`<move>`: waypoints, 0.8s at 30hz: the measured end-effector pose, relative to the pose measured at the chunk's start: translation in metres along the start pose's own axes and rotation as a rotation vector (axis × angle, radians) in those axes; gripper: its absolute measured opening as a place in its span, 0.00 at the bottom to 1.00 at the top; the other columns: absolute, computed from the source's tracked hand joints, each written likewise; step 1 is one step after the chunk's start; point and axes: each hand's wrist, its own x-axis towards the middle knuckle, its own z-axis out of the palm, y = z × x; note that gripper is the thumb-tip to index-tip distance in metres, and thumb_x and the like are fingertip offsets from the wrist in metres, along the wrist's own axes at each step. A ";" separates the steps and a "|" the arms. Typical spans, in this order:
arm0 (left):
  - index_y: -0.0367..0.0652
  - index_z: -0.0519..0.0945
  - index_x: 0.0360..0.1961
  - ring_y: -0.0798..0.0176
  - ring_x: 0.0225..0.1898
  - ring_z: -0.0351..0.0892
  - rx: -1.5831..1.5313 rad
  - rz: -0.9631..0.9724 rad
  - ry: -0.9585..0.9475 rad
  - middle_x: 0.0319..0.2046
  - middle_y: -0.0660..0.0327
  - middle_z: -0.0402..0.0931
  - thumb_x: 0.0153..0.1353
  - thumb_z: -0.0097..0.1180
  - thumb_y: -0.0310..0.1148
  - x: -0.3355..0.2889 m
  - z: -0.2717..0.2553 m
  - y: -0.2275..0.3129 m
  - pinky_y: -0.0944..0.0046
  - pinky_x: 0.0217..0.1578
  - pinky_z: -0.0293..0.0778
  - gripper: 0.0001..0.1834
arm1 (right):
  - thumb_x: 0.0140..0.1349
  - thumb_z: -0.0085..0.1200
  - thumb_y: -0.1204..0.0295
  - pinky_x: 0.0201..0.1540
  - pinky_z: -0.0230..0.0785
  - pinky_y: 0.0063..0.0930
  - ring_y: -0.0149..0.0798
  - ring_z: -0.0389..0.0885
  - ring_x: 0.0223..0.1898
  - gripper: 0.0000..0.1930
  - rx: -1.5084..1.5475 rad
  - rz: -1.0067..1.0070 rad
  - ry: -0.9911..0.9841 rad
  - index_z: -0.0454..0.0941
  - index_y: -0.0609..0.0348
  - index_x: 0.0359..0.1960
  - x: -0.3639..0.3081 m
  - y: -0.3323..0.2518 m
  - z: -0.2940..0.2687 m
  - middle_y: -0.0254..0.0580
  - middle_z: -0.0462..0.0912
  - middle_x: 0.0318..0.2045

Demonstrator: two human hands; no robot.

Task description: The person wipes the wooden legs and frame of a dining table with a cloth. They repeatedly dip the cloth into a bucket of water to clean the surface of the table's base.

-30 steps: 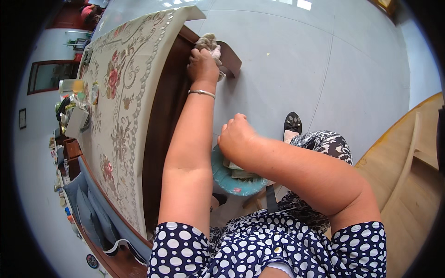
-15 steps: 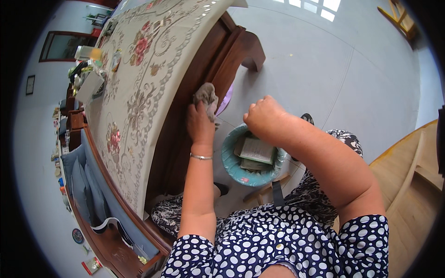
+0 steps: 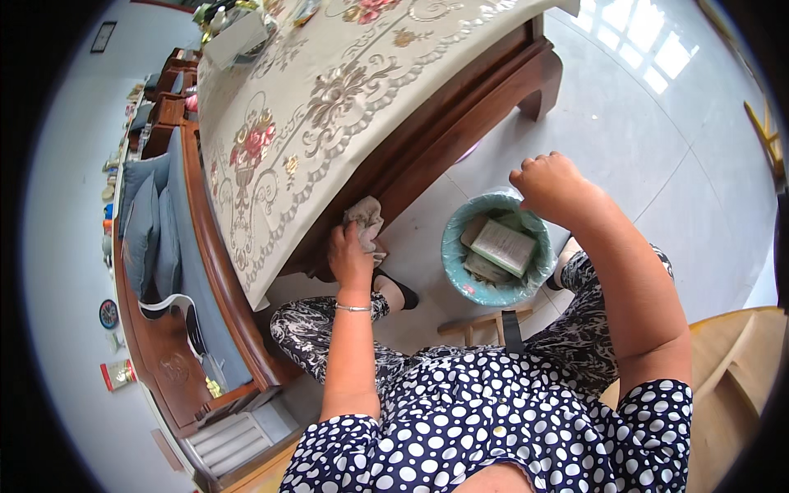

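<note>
While the rag [image 3: 366, 217] is gripped in the left hand [image 3: 352, 261], fingers [image 3: 352, 236] bent over it, by the worktop's [image 3: 493, 99] wooden side left of the bin [image 3: 453, 255], the right hand's [image 3: 552, 187] just held kinda balled up near the bin's far right rim, nothing seen in it.

Rag [image 3: 366, 215] is looking like matt, rough, crumpled cloth. Tbl frame [image 3: 460, 127] is showing dk wood w/ sheen; tablecloth [image 3: 345, 99] is looking smooth & slightly glossy. Bin liner [image 3: 454, 256] is shining as thin, crinkly plastic. Flr [image 3: 612, 160] is reflecting light, v. smooth & glossy. Bracelet [image 3: 353, 308] is gleaming like polished metal; cushions [image 3: 141, 242] are looking matt, fabric-type.
</note>
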 end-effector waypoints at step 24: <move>0.35 0.75 0.44 0.42 0.45 0.76 -0.164 -0.519 0.141 0.43 0.45 0.76 0.45 0.62 0.23 -0.078 0.022 -0.152 0.52 0.48 0.73 0.21 | 0.54 0.63 0.60 0.47 0.70 0.37 0.45 0.81 0.42 0.18 -0.004 -0.046 0.016 0.78 0.56 0.43 0.004 -0.010 -0.004 0.41 0.81 0.36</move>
